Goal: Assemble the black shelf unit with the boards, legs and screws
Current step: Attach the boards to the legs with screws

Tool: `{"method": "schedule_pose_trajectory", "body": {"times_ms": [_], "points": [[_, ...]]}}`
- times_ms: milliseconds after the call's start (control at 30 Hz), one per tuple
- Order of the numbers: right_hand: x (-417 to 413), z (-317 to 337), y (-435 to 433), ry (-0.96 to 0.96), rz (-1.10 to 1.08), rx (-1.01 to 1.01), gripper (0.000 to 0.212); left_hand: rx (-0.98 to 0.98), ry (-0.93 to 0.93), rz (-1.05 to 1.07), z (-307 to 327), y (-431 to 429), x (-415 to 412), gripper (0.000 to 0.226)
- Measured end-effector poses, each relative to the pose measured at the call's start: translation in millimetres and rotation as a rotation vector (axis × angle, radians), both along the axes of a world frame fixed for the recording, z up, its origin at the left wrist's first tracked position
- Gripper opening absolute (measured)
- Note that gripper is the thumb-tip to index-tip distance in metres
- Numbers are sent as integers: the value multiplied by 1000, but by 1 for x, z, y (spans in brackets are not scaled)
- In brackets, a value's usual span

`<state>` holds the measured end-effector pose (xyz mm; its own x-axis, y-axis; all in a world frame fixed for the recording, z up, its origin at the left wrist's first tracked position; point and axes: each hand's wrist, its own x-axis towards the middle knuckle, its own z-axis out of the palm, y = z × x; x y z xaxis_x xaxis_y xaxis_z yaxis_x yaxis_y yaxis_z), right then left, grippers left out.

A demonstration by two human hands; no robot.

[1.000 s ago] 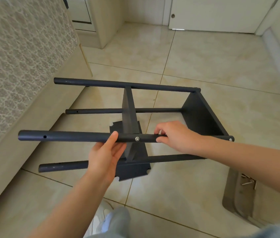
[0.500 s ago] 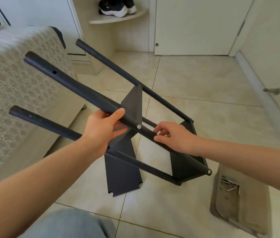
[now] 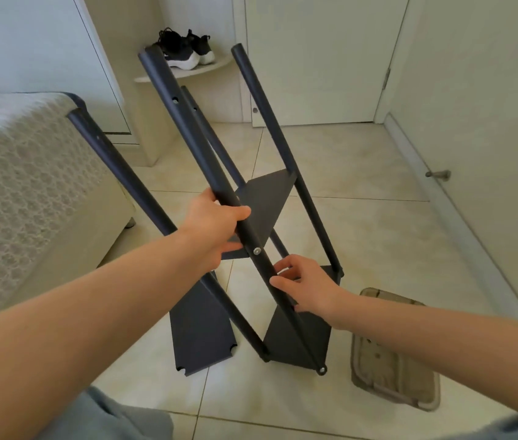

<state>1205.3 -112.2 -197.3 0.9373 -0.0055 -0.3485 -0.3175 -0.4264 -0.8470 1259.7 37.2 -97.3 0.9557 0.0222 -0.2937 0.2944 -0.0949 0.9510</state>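
Observation:
The black shelf unit (image 3: pixel 267 198) stands nearly upright on the tiled floor, leaning toward me, with several round legs joined to a middle board and a bottom board (image 3: pixel 299 341). My left hand (image 3: pixel 216 223) grips the nearest leg (image 3: pixel 187 122) just above a silver screw (image 3: pixel 256 250). Lower on the same leg, my right hand (image 3: pixel 302 285) holds it with thumb and curled fingers. A loose black board (image 3: pixel 200 328) lies flat on the floor beside the unit's base.
A patterned bed or sofa (image 3: pixel 19 192) runs along the left. A beige tray (image 3: pixel 394 350) lies on the floor at the right. A wall with a doorstop (image 3: pixel 438 174) is close on the right, and shoes (image 3: pixel 184 49) sit on a corner shelf.
Both hands have tipped the shelf unit from lying on its side to nearly upright, legs now pointing up. They keep their grip on the same leg.

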Motion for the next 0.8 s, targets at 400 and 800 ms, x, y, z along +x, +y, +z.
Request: {"method": "schedule_pose_trajectory", "body": {"times_ms": [400,800], "points": [[1,35,-53,91,18,-29,43,233,-188,-242,-3,-6,-33,34],[32,40,-122,-73,-479,-98,55,459,-346,-566,-4,1,-44,20]]}}
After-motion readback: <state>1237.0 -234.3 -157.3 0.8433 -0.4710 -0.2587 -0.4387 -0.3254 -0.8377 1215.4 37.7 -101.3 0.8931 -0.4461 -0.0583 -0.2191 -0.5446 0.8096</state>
